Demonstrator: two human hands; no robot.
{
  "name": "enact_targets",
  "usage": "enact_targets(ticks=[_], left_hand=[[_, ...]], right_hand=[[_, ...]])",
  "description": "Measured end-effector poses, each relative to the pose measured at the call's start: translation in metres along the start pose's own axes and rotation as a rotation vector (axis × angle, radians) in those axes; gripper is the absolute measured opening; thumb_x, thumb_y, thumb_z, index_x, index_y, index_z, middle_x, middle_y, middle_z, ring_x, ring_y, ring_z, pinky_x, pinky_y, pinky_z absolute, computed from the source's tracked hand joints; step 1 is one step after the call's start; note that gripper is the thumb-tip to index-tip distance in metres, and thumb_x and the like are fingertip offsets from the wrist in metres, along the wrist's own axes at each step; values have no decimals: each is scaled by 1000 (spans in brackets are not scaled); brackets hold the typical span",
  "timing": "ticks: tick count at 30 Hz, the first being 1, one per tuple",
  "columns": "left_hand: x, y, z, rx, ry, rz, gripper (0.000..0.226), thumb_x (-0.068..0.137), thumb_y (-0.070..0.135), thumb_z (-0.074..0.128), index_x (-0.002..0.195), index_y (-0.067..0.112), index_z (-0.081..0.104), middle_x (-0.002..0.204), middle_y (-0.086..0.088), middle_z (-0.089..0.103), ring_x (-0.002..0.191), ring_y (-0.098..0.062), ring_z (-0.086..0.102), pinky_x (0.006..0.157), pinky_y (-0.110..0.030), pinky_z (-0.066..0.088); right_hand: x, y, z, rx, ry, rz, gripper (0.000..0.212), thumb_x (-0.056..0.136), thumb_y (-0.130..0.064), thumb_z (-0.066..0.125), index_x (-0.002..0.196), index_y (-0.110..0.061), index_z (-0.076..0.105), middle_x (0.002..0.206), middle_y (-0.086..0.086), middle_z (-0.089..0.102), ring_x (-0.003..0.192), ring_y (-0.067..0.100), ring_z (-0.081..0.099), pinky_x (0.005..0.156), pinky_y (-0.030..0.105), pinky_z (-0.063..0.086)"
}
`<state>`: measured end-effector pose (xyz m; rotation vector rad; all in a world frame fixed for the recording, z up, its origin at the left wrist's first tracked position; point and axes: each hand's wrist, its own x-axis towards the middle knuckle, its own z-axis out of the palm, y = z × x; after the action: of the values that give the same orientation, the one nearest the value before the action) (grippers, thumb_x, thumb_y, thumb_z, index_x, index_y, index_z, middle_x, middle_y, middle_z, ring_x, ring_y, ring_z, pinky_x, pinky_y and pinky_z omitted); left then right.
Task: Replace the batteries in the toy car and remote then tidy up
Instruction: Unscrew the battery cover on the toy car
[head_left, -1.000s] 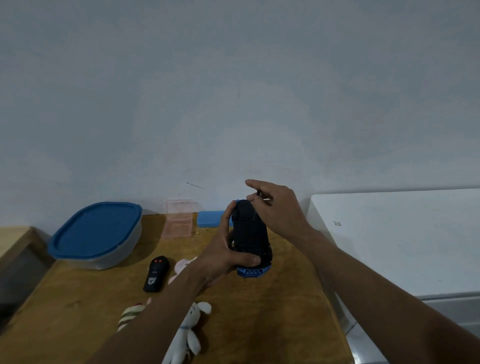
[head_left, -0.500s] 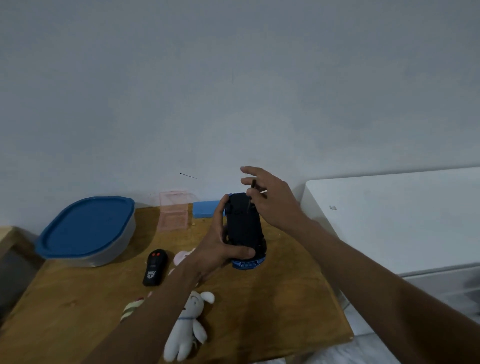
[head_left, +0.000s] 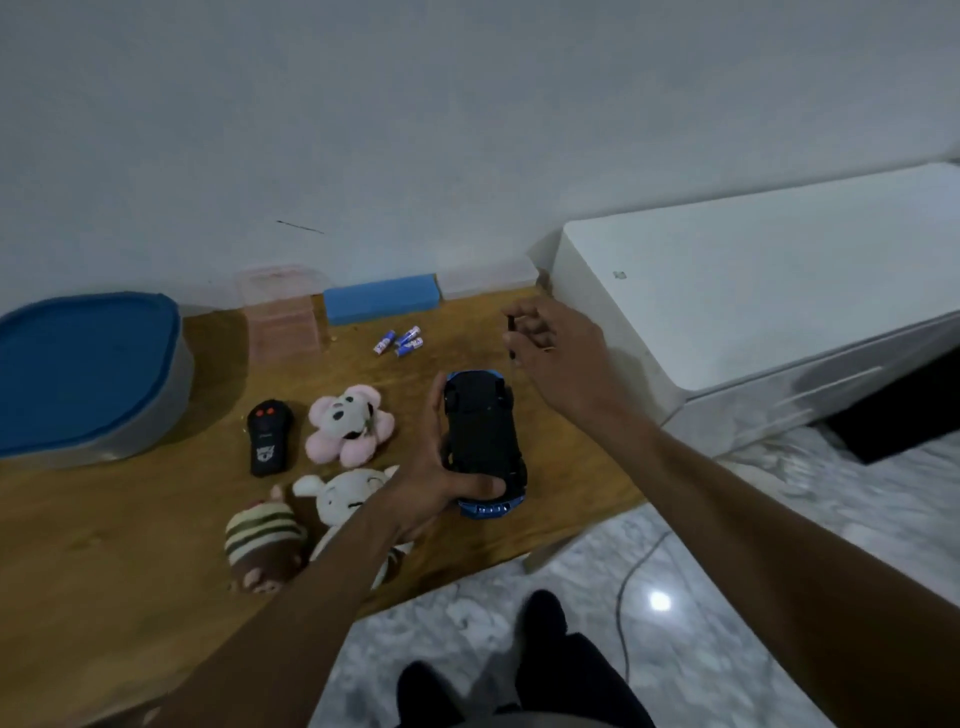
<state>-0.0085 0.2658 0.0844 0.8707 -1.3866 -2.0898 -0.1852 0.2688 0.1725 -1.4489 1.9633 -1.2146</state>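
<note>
Head view: the left hand (head_left: 431, 483) grips the toy car (head_left: 483, 436) belly-up just above the wooden table (head_left: 130, 545), thumb curled across its near end and fingers wrapped behind. The right hand (head_left: 561, 358) hovers beyond the car's far end, its curled fingers pinching a slim dark tool (head_left: 510, 332). The black remote (head_left: 267, 436) lies left of a pink plush (head_left: 345, 423) – loose batteries (head_left: 399, 341) sit farther back.
</note>
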Motion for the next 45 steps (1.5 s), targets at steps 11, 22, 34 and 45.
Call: enact_targets(ticks=[11, 22, 34, 45], left_hand=[[18, -25, 18, -53, 66, -125, 135, 64, -24, 72, 144, 57, 2, 142, 12, 47, 124, -15, 55, 98, -43, 49], [48, -46, 52, -92, 127, -205, 128, 69, -28, 65, 143, 57, 5, 133, 13, 51, 108, -7, 65, 79, -32, 57], [65, -52, 71, -144, 182, -220, 130, 68, -28, 66, 142, 62, 7, 134, 4, 55, 116, -18, 62, 84, -37, 56], [53, -49, 74, -146, 190, -217, 129, 69, -26, 67, 137, 66, 8, 136, 3, 55, 119, -21, 61, 90, -41, 55]], right_hand=[[-7, 92, -22, -256, -72, 261, 23, 85, -22, 71, 107, -15, 68, 86, -2, 65, 80, 8, 60, 65, 10, 45], [-7, 176, -28, -380, -307, 418, 15, 86, -16, 66, 100, -10, 66, 93, 4, 66, 83, 15, 59, 65, 19, 40], [-1, 196, -26, -401, -370, 427, 18, 85, -20, 69, 102, -15, 66, 101, 4, 68, 89, 18, 63, 71, 21, 45], [-1, 196, -30, -378, -369, 409, 22, 80, -21, 74, 99, -14, 66, 94, 3, 67, 89, 20, 64, 73, 24, 47]])
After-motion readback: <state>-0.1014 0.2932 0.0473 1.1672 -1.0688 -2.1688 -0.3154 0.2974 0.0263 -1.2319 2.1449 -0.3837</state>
